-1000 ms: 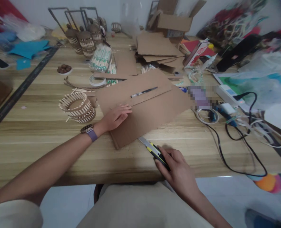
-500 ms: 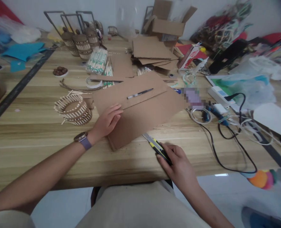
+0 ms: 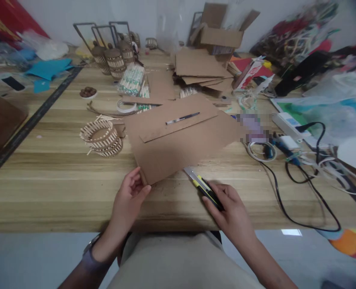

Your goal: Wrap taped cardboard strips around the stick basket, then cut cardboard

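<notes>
A large sheet of brown cardboard (image 3: 178, 148) lies at an angle on the wooden table. My left hand (image 3: 131, 194) grips its near left corner between thumb and fingers. On the sheet rest a narrow cardboard strip (image 3: 156, 133) and a pen (image 3: 182, 118). My right hand (image 3: 230, 204) is wrapped round a yellow and black utility knife (image 3: 206, 188), whose blade is out and points at the sheet's near edge. Left of the sheet stands a round basket of small wooden sticks (image 3: 102, 137).
Black and white cables (image 3: 279, 192) lie at the right. Lidded stick baskets (image 3: 115, 64), packs of sticks (image 3: 131, 80), a bowl of brown pieces (image 3: 88, 93) and stacked cardboard (image 3: 196, 64) stand behind. A brown box (image 3: 3, 120) is at the left.
My left hand has moved from the top of the cardboard down to its near left corner and taken hold there. The knife stays in my right hand. The view has shifted slightly left.
</notes>
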A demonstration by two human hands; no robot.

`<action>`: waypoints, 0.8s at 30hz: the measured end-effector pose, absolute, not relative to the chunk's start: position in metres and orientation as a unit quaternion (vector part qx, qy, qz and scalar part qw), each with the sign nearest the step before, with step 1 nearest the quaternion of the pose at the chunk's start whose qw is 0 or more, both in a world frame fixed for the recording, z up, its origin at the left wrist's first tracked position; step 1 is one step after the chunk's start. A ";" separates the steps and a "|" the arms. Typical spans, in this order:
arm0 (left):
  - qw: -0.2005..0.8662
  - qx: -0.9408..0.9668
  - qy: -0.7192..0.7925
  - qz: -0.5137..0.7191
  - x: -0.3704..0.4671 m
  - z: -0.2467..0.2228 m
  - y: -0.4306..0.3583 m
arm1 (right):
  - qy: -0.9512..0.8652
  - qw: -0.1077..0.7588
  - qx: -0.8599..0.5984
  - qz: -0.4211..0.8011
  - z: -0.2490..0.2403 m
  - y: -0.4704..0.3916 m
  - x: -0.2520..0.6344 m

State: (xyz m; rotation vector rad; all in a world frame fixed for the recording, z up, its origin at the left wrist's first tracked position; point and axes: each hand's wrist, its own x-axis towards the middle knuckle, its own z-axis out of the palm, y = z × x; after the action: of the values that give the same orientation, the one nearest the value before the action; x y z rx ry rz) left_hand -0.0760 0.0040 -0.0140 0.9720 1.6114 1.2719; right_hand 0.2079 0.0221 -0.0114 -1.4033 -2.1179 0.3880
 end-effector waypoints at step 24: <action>0.373 0.396 0.696 0.469 -0.069 -0.009 0.003 | -0.830 0.234 -0.486 0.144 -0.003 0.028 0.199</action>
State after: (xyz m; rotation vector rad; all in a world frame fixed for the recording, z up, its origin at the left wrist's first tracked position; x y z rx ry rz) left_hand -0.0691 0.0035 -0.0090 1.0158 1.7829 1.2016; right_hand 0.1985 0.0279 -0.0026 -1.3346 -2.2772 0.3948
